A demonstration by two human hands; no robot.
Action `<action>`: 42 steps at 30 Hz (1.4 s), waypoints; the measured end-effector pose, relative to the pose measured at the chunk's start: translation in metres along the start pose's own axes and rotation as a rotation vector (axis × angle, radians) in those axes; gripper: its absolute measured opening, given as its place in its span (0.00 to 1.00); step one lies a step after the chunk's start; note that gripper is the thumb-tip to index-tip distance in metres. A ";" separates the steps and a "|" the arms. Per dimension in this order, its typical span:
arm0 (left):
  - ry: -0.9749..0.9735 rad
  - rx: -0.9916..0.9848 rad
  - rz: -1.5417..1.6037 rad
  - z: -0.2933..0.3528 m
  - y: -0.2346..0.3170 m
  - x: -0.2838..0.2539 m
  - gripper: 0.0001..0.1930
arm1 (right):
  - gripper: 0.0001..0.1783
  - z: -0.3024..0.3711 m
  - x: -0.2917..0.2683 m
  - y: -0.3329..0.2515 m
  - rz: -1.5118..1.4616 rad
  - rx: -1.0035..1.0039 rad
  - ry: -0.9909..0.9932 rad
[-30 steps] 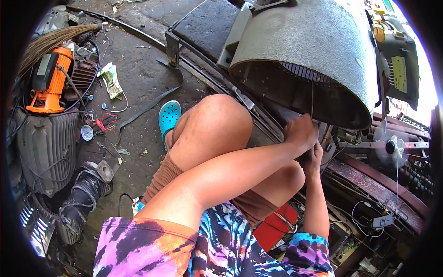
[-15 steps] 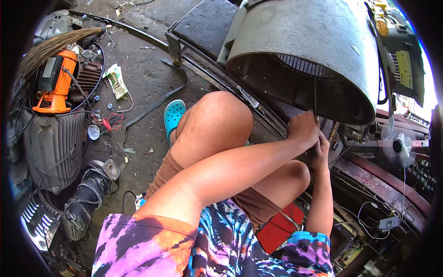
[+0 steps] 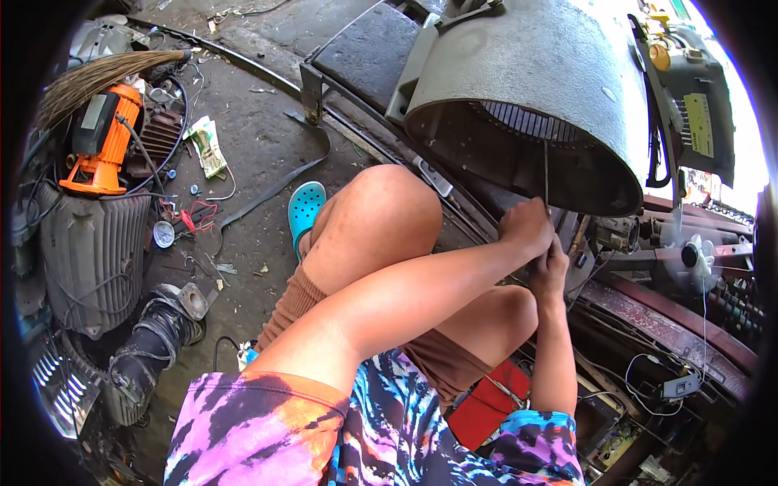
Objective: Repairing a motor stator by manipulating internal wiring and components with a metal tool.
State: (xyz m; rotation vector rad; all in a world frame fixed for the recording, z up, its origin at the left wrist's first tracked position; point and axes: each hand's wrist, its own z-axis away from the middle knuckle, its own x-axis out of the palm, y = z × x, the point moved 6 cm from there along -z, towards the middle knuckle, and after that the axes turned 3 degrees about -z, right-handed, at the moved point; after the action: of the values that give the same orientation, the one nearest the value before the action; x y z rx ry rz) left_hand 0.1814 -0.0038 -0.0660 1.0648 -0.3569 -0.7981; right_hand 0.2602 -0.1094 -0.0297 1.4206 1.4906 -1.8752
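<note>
A large grey motor housing [image 3: 527, 61] lies on its side in front of me, its round mouth facing me. Slotted ribs of a stator [image 3: 519, 116] ring the inside. One long thin metal rod [image 3: 546, 162] points up into this mouth, at its right half. My left hand [image 3: 527, 227] is closed round the rod's lower part, just below the rim. Right under it, my right hand [image 3: 549, 263] is closed too, around the bottom end, which the fingers hide. Both hands are close together, knuckles almost touching.
At left stand an orange motor [image 3: 105, 142], a finned grey casing [image 3: 89, 259] and a straw broom [image 3: 113, 81]. A small fan [image 3: 698, 255] with blurred blades is at right, above a reddish metal beam [image 3: 648, 328]. Something red [image 3: 490, 405] lies beneath my legs.
The whole view has shifted slightly. Both hands stay closed on the rod near the rim, with the rod still pointing into the housing and more of it showing.
</note>
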 end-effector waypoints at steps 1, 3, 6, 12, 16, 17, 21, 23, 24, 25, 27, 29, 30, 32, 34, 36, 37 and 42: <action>-0.029 -0.009 0.010 -0.002 0.002 0.001 0.16 | 0.12 -0.006 -0.002 0.009 -0.092 0.030 -0.062; 0.004 -0.003 0.002 -0.003 0.004 0.003 0.16 | 0.12 -0.015 -0.008 0.028 -0.271 0.099 -0.185; 0.071 0.068 0.001 -0.006 0.003 0.000 0.18 | 0.12 -0.016 -0.005 0.039 -0.416 0.180 -0.235; 0.054 0.040 -0.061 0.001 0.002 0.004 0.17 | 0.13 0.003 0.002 0.044 -0.745 0.431 -0.218; 0.059 0.021 -0.008 0.001 0.003 0.005 0.17 | 0.14 0.006 0.006 0.036 -0.679 0.429 -0.184; 0.071 0.023 0.001 0.001 0.002 0.005 0.17 | 0.15 0.005 0.004 0.028 -0.510 0.340 -0.148; 0.092 0.025 0.026 -0.002 0.002 0.006 0.17 | 0.16 -0.001 0.001 0.024 -0.205 0.166 -0.088; 0.091 0.018 0.027 -0.003 0.001 0.006 0.17 | 0.17 -0.003 0.005 0.037 -0.284 0.174 -0.107; 0.091 0.015 0.027 -0.004 0.001 0.006 0.17 | 0.17 -0.003 0.006 0.043 -0.323 0.179 -0.116; 0.093 0.009 0.028 -0.005 0.000 0.006 0.17 | 0.17 -0.005 0.008 0.040 -0.324 0.179 -0.122; 0.092 -0.003 0.034 -0.005 -0.002 0.006 0.17 | 0.17 -0.007 0.007 0.026 -0.205 0.107 -0.124; 0.089 -0.016 0.035 -0.005 -0.003 0.005 0.18 | 0.17 -0.007 0.006 0.016 -0.089 0.036 -0.123; 0.089 -0.019 0.032 -0.004 -0.002 0.003 0.18 | 0.17 -0.009 0.006 0.016 -0.092 0.038 -0.124; 0.056 -0.039 0.045 -0.004 -0.001 0.000 0.19 | 0.17 -0.016 0.006 0.023 -0.233 0.068 -0.195; 0.019 -0.055 0.057 -0.002 -0.001 -0.003 0.19 | 0.16 -0.019 0.004 0.030 -0.374 0.099 -0.260; 0.014 -0.044 0.048 -0.001 0.001 -0.005 0.20 | 0.16 -0.017 0.001 0.053 -0.490 0.211 -0.282; 0.017 -0.036 0.039 -0.002 0.002 -0.006 0.20 | 0.16 -0.017 0.004 0.070 -0.608 0.318 -0.311; 0.033 -0.024 0.013 0.001 0.001 -0.012 0.20 | 0.14 -0.003 0.014 0.052 -0.793 0.504 -0.271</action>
State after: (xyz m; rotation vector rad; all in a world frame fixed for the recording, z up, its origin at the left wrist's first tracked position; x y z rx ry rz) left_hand 0.1733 0.0045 -0.0631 1.0508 -0.3255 -0.7705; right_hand 0.2950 -0.1225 -0.0684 0.6936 1.6450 -2.9414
